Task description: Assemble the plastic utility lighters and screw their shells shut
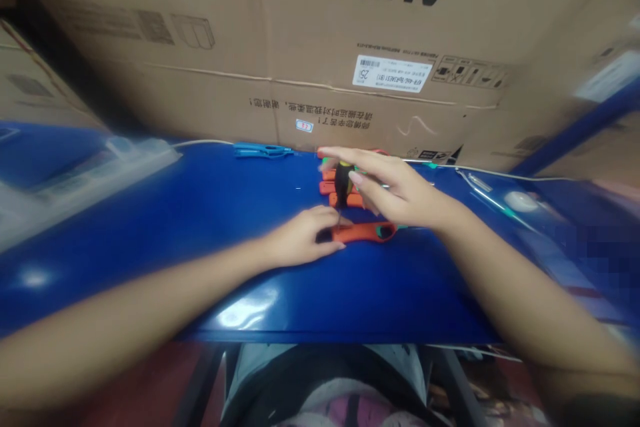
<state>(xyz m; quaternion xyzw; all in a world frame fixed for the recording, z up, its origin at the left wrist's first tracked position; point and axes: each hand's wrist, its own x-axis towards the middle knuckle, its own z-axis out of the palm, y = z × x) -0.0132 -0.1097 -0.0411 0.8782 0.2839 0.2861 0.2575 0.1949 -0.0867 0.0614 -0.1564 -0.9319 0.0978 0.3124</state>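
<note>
A screwdriver (342, 185) with a black and yellow handle stands nearly upright, its tip on the left part of an orange long-nosed lighter (364, 232). My right hand (397, 188) has its thumb and fingers at the top of that handle. The lighter lies flat on the blue table, and a green trigger shows in its opening. My left hand (303, 237) grips the left end of the lighter, the thumb on the near side and the fingers on the far side. Beyond it several more orange lighters (327, 187) lie in a row, partly covered by my right hand.
A large cardboard box (280, 27) stands along the back of the blue table (200, 213). Blue tools (260, 150) lie against it. To the left is a blurred clear plastic tray (110, 173); at right, a white round object (521, 201) and a thin cable.
</note>
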